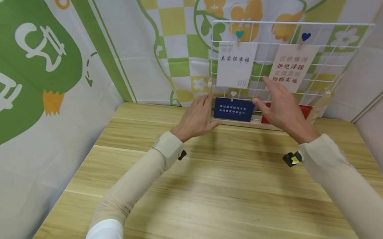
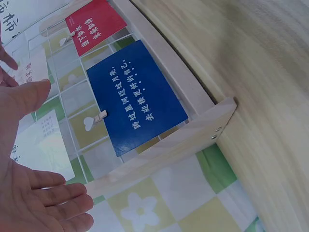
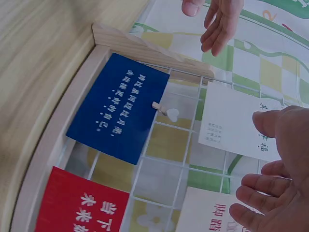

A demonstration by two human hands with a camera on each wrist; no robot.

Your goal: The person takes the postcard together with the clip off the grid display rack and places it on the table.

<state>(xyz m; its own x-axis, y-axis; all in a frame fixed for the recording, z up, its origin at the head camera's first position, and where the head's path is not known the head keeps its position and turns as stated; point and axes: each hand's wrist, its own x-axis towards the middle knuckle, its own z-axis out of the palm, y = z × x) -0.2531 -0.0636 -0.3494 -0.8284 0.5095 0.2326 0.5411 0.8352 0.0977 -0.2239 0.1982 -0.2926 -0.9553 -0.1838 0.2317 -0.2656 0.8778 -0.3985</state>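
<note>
A white wire grid rack on a wooden base stands at the back of the table. Several cards are clipped to it: a white card under a teal heart clip, a pinkish card under a dark blue heart clip, a blue card with a white heart clip, and a red card. My left hand is beside the rack's left end, fingers extended. In front of the grid my right hand hovers with loose fingers, holding nothing and partly covering the red card.
The wood-grain table stretches in front of the rack. Behind it hangs a patterned cloth with green and yellow checks. Another printed cloth panel borders the left side, and a pale wall rises at the right.
</note>
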